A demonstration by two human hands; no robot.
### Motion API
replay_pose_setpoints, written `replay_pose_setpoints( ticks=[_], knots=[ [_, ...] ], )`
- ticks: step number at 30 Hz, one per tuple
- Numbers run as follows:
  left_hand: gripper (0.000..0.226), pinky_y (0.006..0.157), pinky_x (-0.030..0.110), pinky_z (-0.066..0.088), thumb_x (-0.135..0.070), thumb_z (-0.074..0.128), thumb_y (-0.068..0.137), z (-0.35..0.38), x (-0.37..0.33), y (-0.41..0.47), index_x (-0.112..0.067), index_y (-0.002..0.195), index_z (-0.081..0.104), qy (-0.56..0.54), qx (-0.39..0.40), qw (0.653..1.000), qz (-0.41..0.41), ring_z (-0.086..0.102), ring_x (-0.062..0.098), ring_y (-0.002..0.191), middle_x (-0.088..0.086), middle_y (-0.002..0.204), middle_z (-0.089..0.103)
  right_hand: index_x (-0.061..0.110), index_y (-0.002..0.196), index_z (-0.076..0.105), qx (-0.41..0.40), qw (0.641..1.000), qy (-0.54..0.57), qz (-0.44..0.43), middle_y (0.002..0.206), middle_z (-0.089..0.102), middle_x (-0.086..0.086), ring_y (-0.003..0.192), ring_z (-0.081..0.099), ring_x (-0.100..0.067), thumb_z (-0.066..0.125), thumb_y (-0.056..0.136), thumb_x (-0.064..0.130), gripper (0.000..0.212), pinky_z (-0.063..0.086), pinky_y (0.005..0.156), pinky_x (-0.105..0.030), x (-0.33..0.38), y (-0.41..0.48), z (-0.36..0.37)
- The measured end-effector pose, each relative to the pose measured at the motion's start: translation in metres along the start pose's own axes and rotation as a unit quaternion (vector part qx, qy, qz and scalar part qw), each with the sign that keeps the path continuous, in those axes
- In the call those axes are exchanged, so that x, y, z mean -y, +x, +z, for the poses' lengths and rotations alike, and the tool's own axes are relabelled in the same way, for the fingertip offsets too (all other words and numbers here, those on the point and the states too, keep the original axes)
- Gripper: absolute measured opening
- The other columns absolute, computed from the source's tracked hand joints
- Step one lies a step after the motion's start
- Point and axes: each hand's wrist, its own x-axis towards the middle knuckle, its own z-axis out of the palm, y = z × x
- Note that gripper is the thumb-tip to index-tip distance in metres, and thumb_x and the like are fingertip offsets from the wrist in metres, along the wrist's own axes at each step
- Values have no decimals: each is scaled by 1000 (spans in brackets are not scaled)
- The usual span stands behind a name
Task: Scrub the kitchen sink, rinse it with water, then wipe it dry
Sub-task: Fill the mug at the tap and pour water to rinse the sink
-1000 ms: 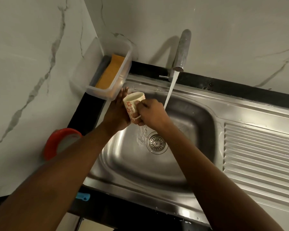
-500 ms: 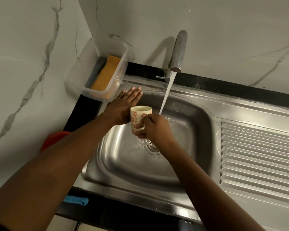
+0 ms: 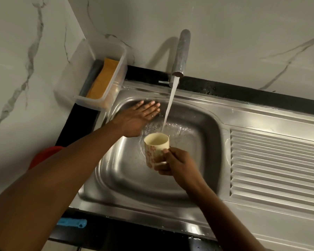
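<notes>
Left hand [image 3: 134, 118] lies spread flat on the sink [image 3: 134, 178] wall at 11 o'clock; right hand [image 3: 176, 163] grips the cup [image 3: 155, 147] under the water stream [image 3: 169, 107].

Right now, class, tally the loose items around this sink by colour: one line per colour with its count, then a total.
Cream, floral: 1, the mug held in the right hand
Clear: 1, the plastic container
Orange-yellow: 1, the sponge inside it
Red: 1, the round object left of the sink
Blue: 1, the small object at the counter edge
Total: 5
</notes>
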Motion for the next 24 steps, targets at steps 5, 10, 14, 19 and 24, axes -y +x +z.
replay_pose_setpoints(
  ticks=[5, 10, 14, 19, 24],
  knots=[
    [85, 130, 52, 8, -39, 24, 90, 7, 3, -16, -15, 168, -1, 18, -38, 999, -33, -4, 26, 162, 8, 175, -9, 15, 97, 73, -48, 994, -94, 37, 90, 79, -8, 73, 79, -23, 53, 108, 22, 24, 65, 77, -51, -2, -10, -48],
    [99, 131, 50, 2, -30, 52, 95, -7, 0, 4, -18, 164, -19, -54, -38, 992, -111, -18, 26, 160, 5, 172, -25, 13, 98, 73, -160, 953, -256, -14, 93, 79, -9, 68, 77, -18, 49, 107, 28, 30, 66, 72, -45, 18, 24, -73],
    [98, 131, 47, 1, -26, 51, 93, -11, -8, -2, -18, 166, -14, -51, -15, 992, -119, -15, 24, 161, 5, 173, -21, 13, 122, 69, -175, 890, -400, -132, 118, 75, -14, 91, 76, -27, 43, 109, 38, 38, 64, 79, -47, 45, 44, -72],
    [72, 131, 46, 12, -27, 44, 106, -21, -26, -43, -13, 167, 9, -177, 65, 972, -140, 3, 26, 163, 9, 176, 2, 15, 112, 71, -130, 929, -317, -144, 110, 77, -9, 87, 76, -23, 47, 109, 35, 31, 65, 76, -45, 47, 45, -79],
    [54, 129, 47, 20, -33, 39, 108, -10, -63, -105, -13, 159, 38, -234, 135, 947, -174, 17, 27, 160, 7, 172, 26, 16, 94, 68, -61, 996, -47, 36, 94, 75, -17, 69, 77, -27, 48, 110, 22, 26, 64, 71, -43, 19, 15, -76]
  ],
)
